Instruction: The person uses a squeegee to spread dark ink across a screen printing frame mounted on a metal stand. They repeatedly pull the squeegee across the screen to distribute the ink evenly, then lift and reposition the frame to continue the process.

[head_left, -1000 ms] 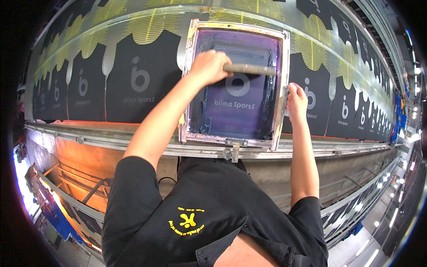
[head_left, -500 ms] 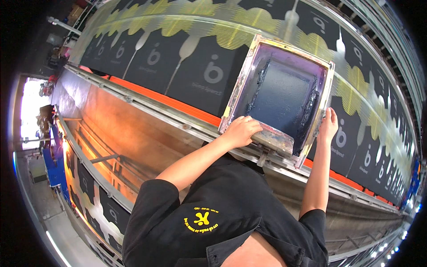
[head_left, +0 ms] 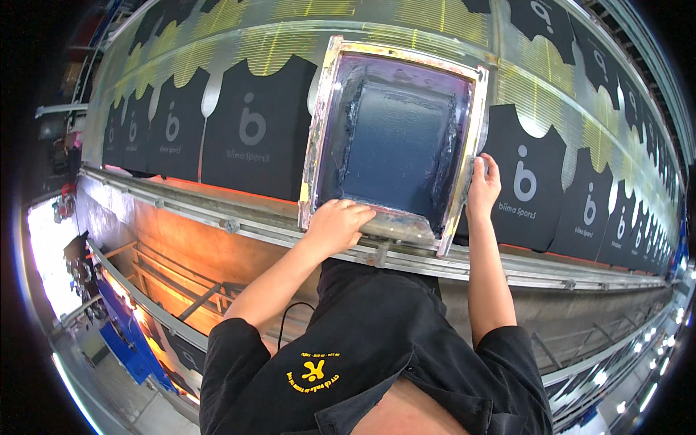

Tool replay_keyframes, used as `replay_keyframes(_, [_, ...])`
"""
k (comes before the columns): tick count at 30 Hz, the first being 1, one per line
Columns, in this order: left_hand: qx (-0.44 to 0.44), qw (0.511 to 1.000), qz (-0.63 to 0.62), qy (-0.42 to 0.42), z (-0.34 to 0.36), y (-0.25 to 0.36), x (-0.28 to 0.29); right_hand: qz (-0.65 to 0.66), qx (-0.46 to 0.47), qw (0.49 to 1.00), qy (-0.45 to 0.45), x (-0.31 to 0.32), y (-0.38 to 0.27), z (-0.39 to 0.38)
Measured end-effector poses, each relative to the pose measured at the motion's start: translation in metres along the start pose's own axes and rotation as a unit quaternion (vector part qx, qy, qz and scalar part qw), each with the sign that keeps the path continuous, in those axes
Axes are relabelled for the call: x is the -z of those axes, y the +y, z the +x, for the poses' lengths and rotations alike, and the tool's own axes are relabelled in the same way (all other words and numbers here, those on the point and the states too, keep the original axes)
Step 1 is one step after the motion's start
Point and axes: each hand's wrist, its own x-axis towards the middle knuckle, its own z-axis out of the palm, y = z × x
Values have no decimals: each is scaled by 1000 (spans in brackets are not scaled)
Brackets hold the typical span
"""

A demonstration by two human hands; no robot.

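A screen printing frame (head_left: 319, 134) with worn, ink-stained edges lies over the table at its front rail, between two dark fabric pieces. Inside it, dark blue-black ink (head_left: 399, 148) covers the mesh, with thicker ridges along both sides. My left hand (head_left: 339, 226) is closed over the front rim near its left corner. On the right side rail, toward the front, my right hand (head_left: 484, 190) grips the frame with fingers bent. Whatever lies beneath the frame is hidden.
Black shirt-shaped fabric pieces (head_left: 262, 119) with grey printed logos line the long table, and others (head_left: 525, 181) continue rightward. A metal rail (head_left: 188, 210) runs along the front edge. An orange-lit metal structure (head_left: 174, 264) stands below left, with a second row of fabric beyond it.
The view has turned, so the table edge runs more level and the frame appears further left and straighter. Both hands keep their places on the frame.
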Motion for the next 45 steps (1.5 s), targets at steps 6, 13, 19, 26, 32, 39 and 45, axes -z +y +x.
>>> replay_keyframes(6, [-22,997,46,51,115,-49,73,-65,-8,998,15,-15,-16,-7])
replay_keyframes(13, [-2,998,60,7,255,-115,133,-84,-62,994,10,-22,-23,-7])
replay_keyframes(19, [-3,992,129,-12,280,-131,124,-327,345,880,-6,-81,-98,66])
replay_keyframes(26, [17,992,127,18,275,-115,123,-590,262,716,-266,-159,-131,94])
replay_keyframes(32, [31,996,80,4,166,-70,67,-552,270,734,-290,-105,-100,-14])
replay_keyframes(39, [47,997,54,15,34,-14,-3,-541,297,726,-304,-32,-57,-145])
replay_keyframes(45, [35,998,41,32,-39,11,-41,-490,324,738,-332,10,-47,-206])
